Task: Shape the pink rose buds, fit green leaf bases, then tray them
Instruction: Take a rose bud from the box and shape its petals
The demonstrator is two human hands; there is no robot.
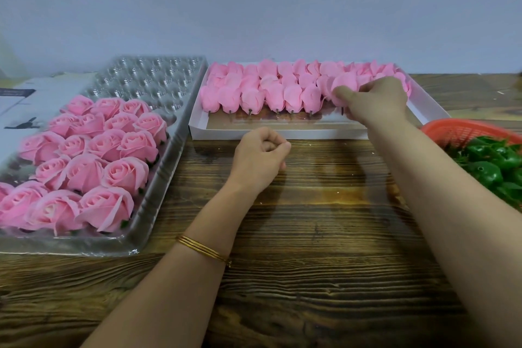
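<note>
Grained wood table (310,220): right hand (375,102) pinches a soft pink bud (343,83); left hand (258,158) curled, empty.

Closed pink rose buds (271,93) lie packed in rows in a white box (254,131), stub stems toward its near edge. 1 end bud (343,85), at the right, is pinched by the right hand (375,102). Shaped open roses (113,150) stand upright in the near part of the clear plastic tray (162,175). Green leaf bases (491,167) lie heaped in a red basket (452,130).

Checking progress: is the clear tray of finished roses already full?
No, the clear tray holds roses only in its near part; its far rows are bare.
</note>
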